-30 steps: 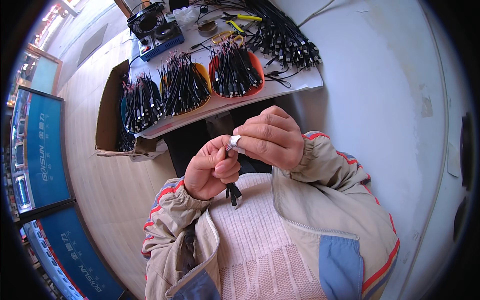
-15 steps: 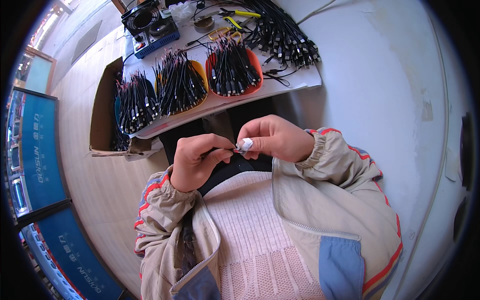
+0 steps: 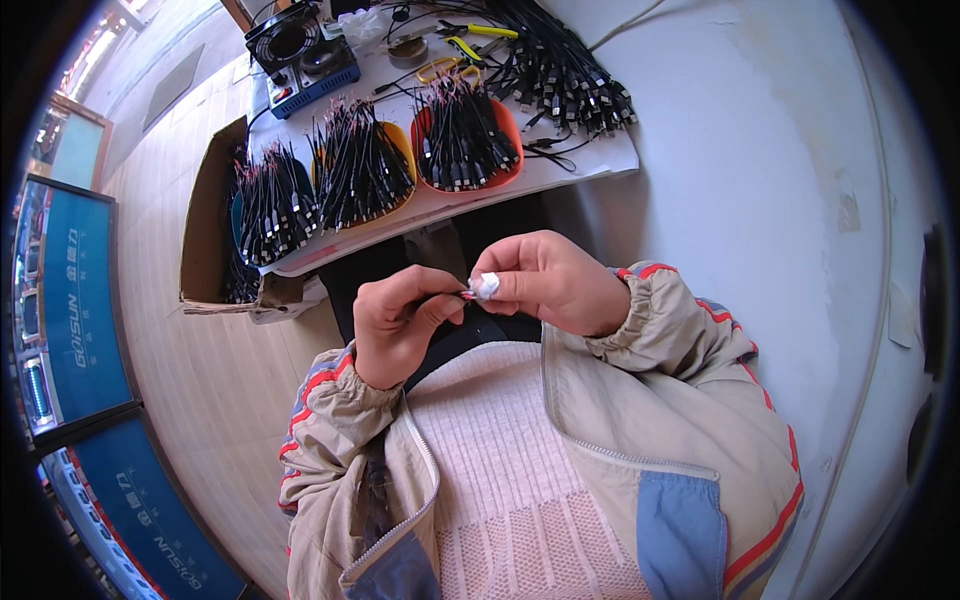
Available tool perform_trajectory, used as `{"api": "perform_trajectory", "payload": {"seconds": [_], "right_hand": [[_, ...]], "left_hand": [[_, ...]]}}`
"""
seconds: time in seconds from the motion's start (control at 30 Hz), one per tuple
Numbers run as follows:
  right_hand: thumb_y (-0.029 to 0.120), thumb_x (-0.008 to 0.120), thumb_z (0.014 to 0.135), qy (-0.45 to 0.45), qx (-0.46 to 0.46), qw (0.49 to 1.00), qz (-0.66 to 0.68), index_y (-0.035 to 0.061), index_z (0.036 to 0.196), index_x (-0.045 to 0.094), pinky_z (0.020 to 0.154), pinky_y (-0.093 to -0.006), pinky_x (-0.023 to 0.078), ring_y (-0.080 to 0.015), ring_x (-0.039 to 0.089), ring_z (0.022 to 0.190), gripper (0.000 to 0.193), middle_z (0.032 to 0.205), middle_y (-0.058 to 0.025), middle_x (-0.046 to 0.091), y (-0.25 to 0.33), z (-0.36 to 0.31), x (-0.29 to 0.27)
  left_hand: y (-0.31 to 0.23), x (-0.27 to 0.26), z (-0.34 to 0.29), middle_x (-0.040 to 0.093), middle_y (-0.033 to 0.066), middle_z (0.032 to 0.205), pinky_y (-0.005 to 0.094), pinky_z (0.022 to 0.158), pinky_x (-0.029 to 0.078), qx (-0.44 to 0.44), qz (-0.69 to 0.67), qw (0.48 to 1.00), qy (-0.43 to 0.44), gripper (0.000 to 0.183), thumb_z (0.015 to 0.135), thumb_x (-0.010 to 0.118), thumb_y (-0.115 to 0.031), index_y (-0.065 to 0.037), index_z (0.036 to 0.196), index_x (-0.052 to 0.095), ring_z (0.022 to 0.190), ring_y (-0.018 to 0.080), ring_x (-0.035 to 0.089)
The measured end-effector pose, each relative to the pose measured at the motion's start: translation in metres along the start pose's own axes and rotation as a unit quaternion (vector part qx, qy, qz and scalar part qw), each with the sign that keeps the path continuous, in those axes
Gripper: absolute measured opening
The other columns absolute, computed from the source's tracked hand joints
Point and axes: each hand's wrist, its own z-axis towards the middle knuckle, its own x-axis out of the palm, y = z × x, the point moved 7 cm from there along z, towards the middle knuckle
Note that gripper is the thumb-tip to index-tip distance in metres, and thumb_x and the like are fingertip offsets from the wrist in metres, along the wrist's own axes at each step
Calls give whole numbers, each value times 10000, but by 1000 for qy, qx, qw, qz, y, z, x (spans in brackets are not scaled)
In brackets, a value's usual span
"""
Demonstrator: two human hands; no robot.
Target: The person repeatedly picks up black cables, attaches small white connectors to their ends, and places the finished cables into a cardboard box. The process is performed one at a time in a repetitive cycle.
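Observation:
In front of my body, my left hand [image 3: 400,315] and my right hand [image 3: 555,285] meet fingertip to fingertip. Between them is a short bit of thin wires [image 3: 467,295], partly red. My left thumb and forefinger pinch the wires from one side. The right thumb and fingers are closed on their other side; how much they grip is hidden. A white wrap, perhaps tape, [image 3: 488,286] sits at the right thumb tip. Beyond my hands, black USB cables [image 3: 465,150] with bare reddish wire ends stand upright in a red tub [image 3: 513,165].
A yellow tub [image 3: 402,195], a teal tub [image 3: 237,215] and a cardboard box [image 3: 207,220] hold more cables on the left. Behind are a blue fan unit [image 3: 300,60], yellow-handled pliers [image 3: 490,31] and a loose cable heap [image 3: 570,80]. A white wall [image 3: 740,200] rises on the right.
My hands stay pressed together over the wires and have shifted only slightly. The left wrist and sleeve have moved a little to the right.

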Motion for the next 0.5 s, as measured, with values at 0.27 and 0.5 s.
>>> {"api": "perform_trajectory", "payload": {"seconds": [0.27,0.5], "right_hand": [[-4,700,798,-18,-381,871,-309,9,981,633,698,-268,490,-167,607,782,196,914,-69,624,50,-13,13],[-56,655,780,-12,-465,817,-341,19,928,612,673,-270,486,-187,598,764,172,887,-80,599,57,-24,23]], "left_hand": [[18,28,-3,543,55,716,236,502,287,-171,-510,839,86,104,916,594,-76,12,962,564,576,88,430],[14,46,-3,541,43,704,233,498,309,-213,-553,793,140,128,907,618,-101,6,972,589,563,96,448]]}}
